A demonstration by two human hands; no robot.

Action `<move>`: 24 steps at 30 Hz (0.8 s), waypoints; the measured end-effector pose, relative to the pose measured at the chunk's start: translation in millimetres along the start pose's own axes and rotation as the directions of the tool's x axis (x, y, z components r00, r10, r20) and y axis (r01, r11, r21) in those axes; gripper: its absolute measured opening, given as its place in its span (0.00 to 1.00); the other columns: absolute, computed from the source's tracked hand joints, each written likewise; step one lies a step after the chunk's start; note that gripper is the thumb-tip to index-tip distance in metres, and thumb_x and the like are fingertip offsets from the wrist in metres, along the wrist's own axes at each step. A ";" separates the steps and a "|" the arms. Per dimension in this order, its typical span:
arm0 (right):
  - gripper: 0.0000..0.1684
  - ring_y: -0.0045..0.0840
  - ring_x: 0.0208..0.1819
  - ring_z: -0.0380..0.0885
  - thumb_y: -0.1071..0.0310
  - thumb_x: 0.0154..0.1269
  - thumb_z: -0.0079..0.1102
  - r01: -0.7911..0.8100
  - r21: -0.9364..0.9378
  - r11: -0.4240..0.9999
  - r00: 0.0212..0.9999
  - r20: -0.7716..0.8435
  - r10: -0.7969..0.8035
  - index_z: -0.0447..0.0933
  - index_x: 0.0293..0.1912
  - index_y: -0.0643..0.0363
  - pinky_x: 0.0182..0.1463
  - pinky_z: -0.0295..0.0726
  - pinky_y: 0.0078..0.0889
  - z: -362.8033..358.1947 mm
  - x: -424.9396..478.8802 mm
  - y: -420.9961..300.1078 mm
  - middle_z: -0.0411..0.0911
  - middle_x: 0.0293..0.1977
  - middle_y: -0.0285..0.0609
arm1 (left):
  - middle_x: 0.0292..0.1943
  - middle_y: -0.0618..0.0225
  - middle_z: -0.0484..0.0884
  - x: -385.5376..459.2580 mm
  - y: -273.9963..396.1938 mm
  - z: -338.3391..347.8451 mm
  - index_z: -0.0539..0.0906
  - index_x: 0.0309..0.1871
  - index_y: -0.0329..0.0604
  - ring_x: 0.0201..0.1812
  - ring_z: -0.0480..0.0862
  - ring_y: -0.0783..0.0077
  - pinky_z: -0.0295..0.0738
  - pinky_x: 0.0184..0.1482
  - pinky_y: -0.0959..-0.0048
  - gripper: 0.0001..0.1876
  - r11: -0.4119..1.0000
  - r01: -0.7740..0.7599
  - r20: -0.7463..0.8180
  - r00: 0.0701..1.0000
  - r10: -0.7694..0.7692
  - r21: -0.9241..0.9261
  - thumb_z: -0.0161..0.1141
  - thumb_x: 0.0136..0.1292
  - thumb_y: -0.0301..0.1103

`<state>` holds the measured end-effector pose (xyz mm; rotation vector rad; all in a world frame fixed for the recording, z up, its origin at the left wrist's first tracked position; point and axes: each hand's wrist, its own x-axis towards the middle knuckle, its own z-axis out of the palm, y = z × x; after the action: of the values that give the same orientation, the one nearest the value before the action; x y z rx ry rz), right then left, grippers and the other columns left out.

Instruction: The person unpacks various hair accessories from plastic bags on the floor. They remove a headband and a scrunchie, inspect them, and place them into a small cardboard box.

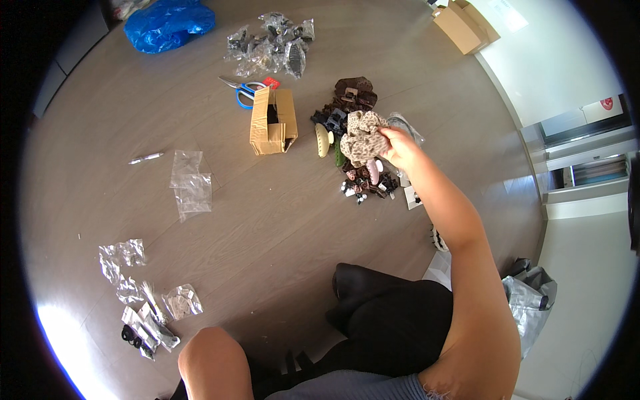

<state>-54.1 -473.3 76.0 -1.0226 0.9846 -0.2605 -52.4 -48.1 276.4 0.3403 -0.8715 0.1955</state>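
My right hand (398, 147) grips a beige leopard-print scrunchie bundle (364, 139) above a pile of hair accessories. Around it lie a dark brown patterned scrunchie (357, 90), black claw clips (332, 120), a cream claw clip (322, 140), a green clip (339, 153) and a pink claw clip (373, 171). Small dark hair clips (365, 185) are heaped just below. Whether the bundle touches the pile, I cannot tell. My left hand is out of view. Before me on the left lie flat clear plastic bags (192, 187) and a pen (146, 158).
An opened cardboard box (260, 127) stands beside blue-handled scissors (245, 92). Bagged claw clips (275, 47) and a blue plastic bag (167, 25) lie farther off. Packaged items (150, 327) are near my knee. Another cardboard box (462, 27) is by the wall, a silver bag (530, 300) at right.
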 end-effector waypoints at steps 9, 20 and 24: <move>0.10 0.26 0.32 0.79 0.68 0.61 0.55 0.048 -0.155 0.987 0.999 0.024 -0.045 0.74 0.41 0.62 0.37 0.79 0.29 5.8 -2.7 -8.4 0.78 0.34 0.41 | 0.54 0.50 0.69 -1.1 -6.7 1.9 0.71 0.54 0.43 0.58 0.65 0.42 0.59 0.58 0.43 0.20 0.997 0.057 -0.012 0.998 -0.057 -0.045 0.46 0.66 0.46; 0.14 0.20 0.28 0.75 0.64 0.56 0.63 0.272 -0.810 0.520 0.923 0.067 -0.379 0.80 0.38 0.64 0.32 0.72 0.24 -0.1 27.7 1.6 0.80 0.31 0.38 | 0.54 0.49 0.69 -0.6 -12.2 5.6 0.71 0.56 0.44 0.59 0.64 0.40 0.59 0.58 0.41 0.21 0.979 0.165 -0.024 0.985 -0.169 -0.123 0.45 0.67 0.47; 0.13 0.19 0.29 0.76 0.66 0.60 0.60 0.278 -0.442 0.853 0.941 -0.053 -0.335 0.77 0.42 0.64 0.33 0.75 0.24 19.2 36.9 -10.9 0.79 0.31 0.38 | 0.54 0.49 0.69 -0.8 -15.5 9.1 0.71 0.56 0.44 0.59 0.64 0.40 0.59 0.58 0.41 0.22 0.962 0.220 -0.032 0.973 -0.228 -0.160 0.45 0.67 0.48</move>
<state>-15.4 -489.8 66.9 -1.5924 1.0149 -0.3883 -54.6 -65.8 277.8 0.2846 -0.7864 -0.0739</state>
